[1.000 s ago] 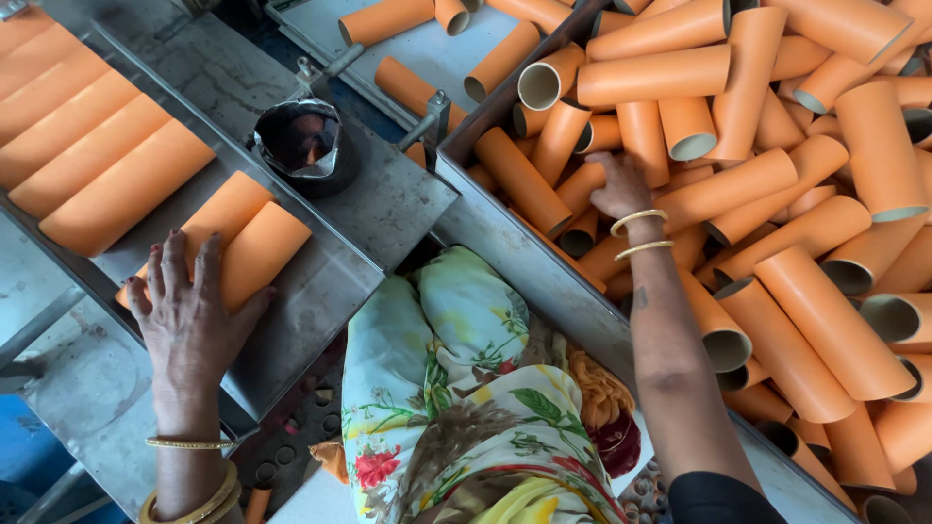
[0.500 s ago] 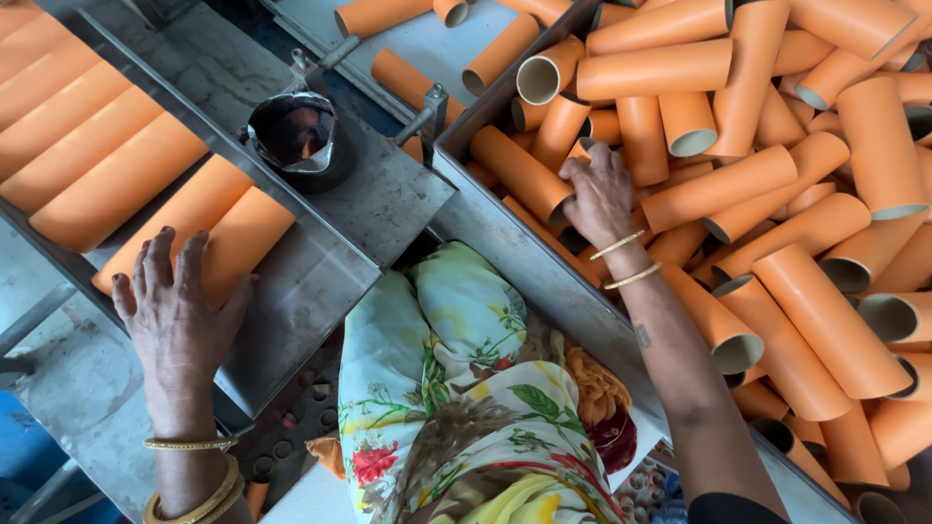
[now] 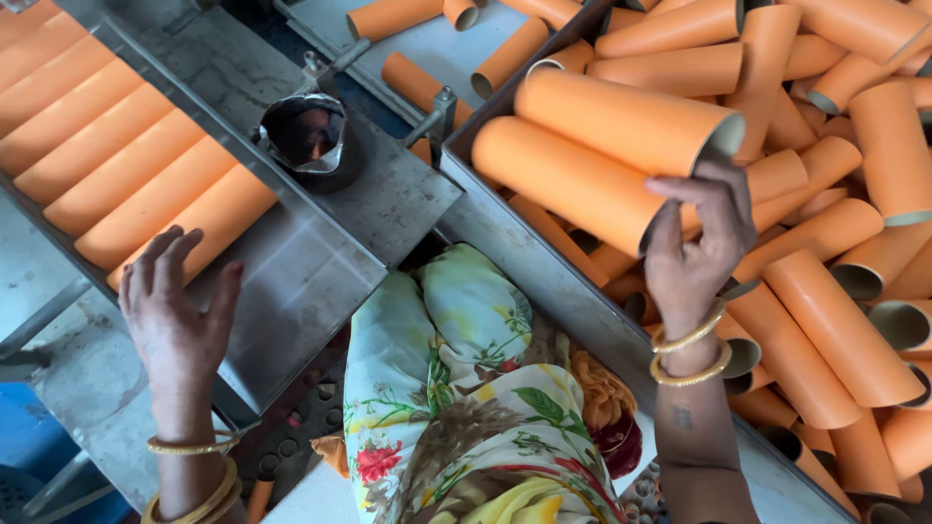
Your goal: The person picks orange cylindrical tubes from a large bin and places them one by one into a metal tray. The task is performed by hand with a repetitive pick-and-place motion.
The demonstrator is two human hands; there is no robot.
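Observation:
My right hand (image 3: 697,247) grips the open ends of two orange cardboard tubes (image 3: 602,146) and holds them lifted above a bin (image 3: 544,281) piled with many more orange tubes. My left hand (image 3: 175,311) hovers with fingers spread over the near end of a row of orange tubes (image 3: 116,170) lying side by side on a sloped metal tray (image 3: 301,281). It holds nothing. Gold bangles ring both wrists.
A dark round metal cup (image 3: 306,136) sits on the metal plate between tray and bin. More loose orange tubes (image 3: 417,39) lie on a surface beyond. My flowered clothing (image 3: 466,408) fills the lower middle. A blue object (image 3: 39,456) sits at lower left.
My right hand has closed on two tubes from the pile and raised them toward me. My left hand has stayed near the end of the tray's row.

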